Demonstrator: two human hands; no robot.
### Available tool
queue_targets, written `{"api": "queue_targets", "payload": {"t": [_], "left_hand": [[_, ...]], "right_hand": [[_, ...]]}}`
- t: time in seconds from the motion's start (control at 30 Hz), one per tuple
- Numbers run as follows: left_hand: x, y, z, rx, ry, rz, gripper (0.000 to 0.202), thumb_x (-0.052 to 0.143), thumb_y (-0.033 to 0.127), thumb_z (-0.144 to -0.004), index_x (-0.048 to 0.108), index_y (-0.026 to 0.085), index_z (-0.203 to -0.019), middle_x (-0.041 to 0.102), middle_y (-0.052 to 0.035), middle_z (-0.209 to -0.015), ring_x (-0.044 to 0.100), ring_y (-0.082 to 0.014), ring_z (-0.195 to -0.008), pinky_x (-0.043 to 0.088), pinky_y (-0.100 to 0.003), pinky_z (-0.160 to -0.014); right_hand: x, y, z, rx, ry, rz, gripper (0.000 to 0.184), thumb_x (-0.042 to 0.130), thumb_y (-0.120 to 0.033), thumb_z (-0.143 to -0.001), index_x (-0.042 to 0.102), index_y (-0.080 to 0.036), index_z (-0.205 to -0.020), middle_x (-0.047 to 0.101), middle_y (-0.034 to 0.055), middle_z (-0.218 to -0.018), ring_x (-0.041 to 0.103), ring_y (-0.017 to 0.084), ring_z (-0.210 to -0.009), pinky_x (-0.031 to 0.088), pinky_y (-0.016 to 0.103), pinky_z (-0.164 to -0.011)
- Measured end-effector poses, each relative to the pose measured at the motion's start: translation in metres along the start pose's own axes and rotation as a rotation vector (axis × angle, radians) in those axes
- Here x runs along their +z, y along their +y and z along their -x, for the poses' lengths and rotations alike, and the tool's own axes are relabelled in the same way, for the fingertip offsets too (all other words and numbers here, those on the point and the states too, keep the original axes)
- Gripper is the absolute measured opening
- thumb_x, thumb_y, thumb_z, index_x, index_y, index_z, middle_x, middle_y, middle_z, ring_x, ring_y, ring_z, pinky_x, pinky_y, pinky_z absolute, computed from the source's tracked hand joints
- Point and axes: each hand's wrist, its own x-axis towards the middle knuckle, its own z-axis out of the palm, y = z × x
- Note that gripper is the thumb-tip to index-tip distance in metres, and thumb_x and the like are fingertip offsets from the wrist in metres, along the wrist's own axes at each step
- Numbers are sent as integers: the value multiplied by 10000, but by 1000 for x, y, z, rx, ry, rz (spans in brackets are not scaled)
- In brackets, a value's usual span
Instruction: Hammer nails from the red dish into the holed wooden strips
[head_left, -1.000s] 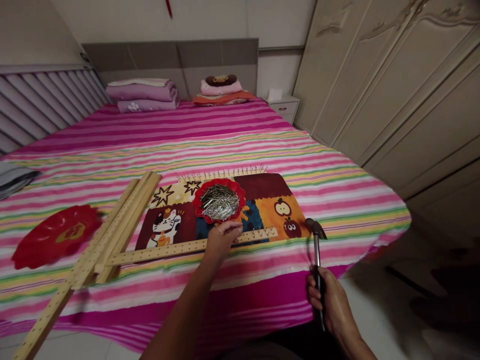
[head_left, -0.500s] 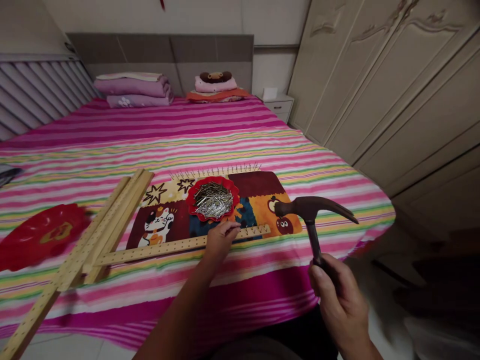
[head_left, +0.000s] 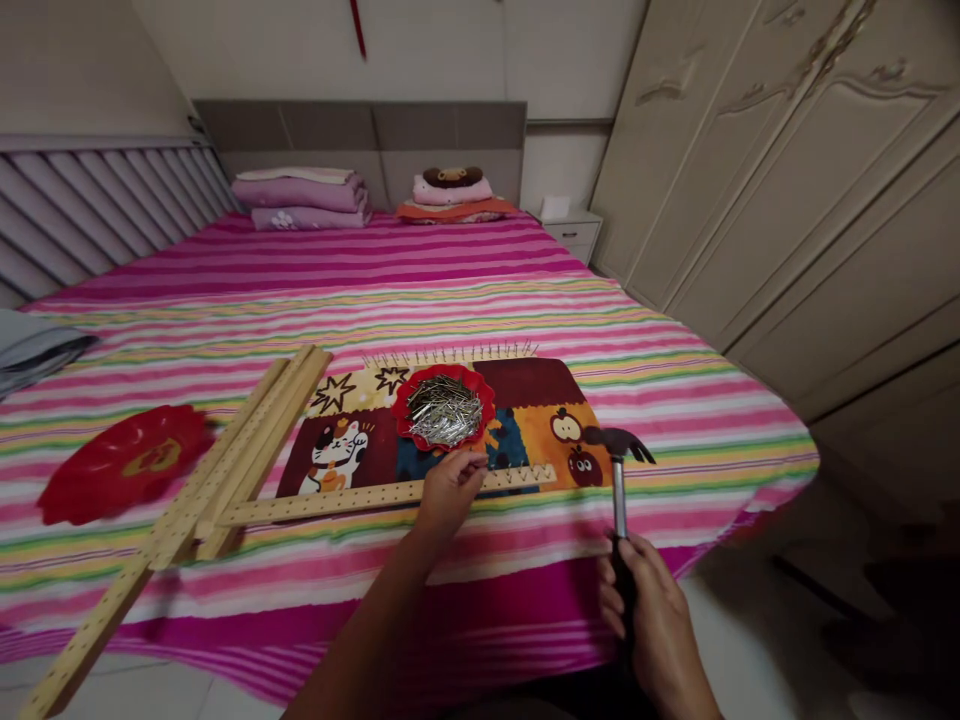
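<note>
My right hand [head_left: 649, 600] is closed around the dark grip of a claw hammer [head_left: 619, 500]. The hammer stands with its head up, right of a perforated wooden strip [head_left: 330, 499]. Over that strip, my left hand [head_left: 452, 490] is pinched at the fingertips on what looks like a nail, mostly hidden by the fingers. Several nails [head_left: 523, 472] stick up from the strip's right end. Just beyond my left hand, a red scalloped dish [head_left: 487, 385] holds a heap of loose nails [head_left: 442, 408]. Both rest on a patterned mat [head_left: 517, 385] with a cat and apples.
More perforated wooden strips [head_left: 225, 440] lie stacked at the left, one jutting past the bed edge. Beside them is a red plate [head_left: 112, 460]. A nail-studded strip [head_left: 472, 353] lies behind the mat. Folded bedding [head_left: 304, 195] sits at the headboard; a wardrobe [head_left: 787, 200] stands right.
My right hand has moved slightly left and down, and the hammer head has dropped and turned away from me. My left hand stays pinched at the strip. The view has shifted slightly.
</note>
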Motion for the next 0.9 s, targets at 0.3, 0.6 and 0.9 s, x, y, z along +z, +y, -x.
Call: {"api": "queue_targets", "payload": {"t": [0.3,0.6,0.9], "left_hand": [[-35,17,-41,9,50,-794,198,518,191,-797,707,176,-855,678,-104,-913,587,-231,-914,421,-328,-857],[-31,29,-57,-89,-102,-918,194,499,175,-787,686,173,-837,675,-112,-921,606,-223,-868,417,-281,-722],[-38,26,-56,-35,-27,-726,149,499,167,-796,644,180,-763,653,-57,-816,571,-165,-767,386,-247,-686]], "right_hand": [[-20,36,-17,75,59,-119,329,694,-465,-689,534,-223,-846,491,-66,-550,327,54,-383,214,139,-304],[-20,35,-20,83,15,-47,356,677,-507,-695,517,-220,-832,492,-68,-539,309,55,-381,200,146,-315],[-20,33,-22,91,5,-71,366,686,-515,-672,515,-230,-823,496,-61,-548,318,58,-382,203,144,-310]]}}
